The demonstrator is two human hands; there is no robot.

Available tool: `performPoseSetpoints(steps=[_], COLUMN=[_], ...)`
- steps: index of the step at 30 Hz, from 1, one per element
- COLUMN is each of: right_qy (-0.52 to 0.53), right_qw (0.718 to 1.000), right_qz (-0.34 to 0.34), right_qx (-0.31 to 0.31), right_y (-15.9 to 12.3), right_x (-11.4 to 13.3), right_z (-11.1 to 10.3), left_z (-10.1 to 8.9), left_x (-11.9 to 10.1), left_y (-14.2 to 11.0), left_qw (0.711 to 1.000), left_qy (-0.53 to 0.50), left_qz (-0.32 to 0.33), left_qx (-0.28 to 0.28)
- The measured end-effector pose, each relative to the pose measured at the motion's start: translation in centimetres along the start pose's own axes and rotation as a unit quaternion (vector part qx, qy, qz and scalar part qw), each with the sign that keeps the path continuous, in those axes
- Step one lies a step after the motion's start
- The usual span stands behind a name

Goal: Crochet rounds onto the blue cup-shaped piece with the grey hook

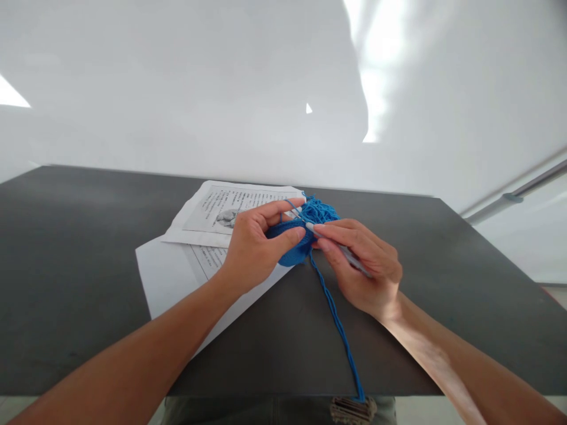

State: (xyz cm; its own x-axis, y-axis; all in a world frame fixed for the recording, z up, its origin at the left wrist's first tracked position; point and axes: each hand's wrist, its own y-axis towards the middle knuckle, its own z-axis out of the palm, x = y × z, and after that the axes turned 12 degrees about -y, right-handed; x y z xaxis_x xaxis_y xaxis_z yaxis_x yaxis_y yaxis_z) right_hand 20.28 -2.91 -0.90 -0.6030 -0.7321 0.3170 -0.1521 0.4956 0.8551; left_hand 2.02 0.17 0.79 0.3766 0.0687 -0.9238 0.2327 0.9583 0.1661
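Observation:
My left hand (259, 239) pinches a blue crocheted piece (292, 255) between thumb and fingers, with a strand of blue yarn running over its raised index finger. In my right hand (365, 260) is a crochet hook (354, 260) with a pale grey handle, held like a pen. The hook's tip meets the upper edge of the crocheted piece, close to the left fingertips. Just behind the hands lies a loose tangle of blue yarn (321, 209). A doubled blue strand (334, 313) hangs from the work towards the table's front edge.
Printed sheets (199, 203) with text and a picture lie under and left of my hands on the dark table (88, 248). The strand ends at a piece of brown cardboard (353, 409) by my lap. A white wall (177, 88) rises behind; a rail (531, 186) runs at right.

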Motion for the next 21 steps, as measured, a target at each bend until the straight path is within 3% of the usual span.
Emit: performPoseSetpoints(steps=[10,21], right_qy=[0.036,-0.166], right_qw=[0.999,0.977], right_qz=[0.031,-0.133], right_qx=[0.006,0.006], right_y=[-0.2,-0.2], right_x=[-0.3,0.8], right_z=[0.3,0.0], left_z=[0.7,0.7], left_x=[0.2,-0.6], left_y=[-0.1,0.4], left_qw=[0.996,0.971], left_qy=[-0.07,-0.216], left_qz=[-0.002,-0.085], left_qx=[-0.055,-0.046])
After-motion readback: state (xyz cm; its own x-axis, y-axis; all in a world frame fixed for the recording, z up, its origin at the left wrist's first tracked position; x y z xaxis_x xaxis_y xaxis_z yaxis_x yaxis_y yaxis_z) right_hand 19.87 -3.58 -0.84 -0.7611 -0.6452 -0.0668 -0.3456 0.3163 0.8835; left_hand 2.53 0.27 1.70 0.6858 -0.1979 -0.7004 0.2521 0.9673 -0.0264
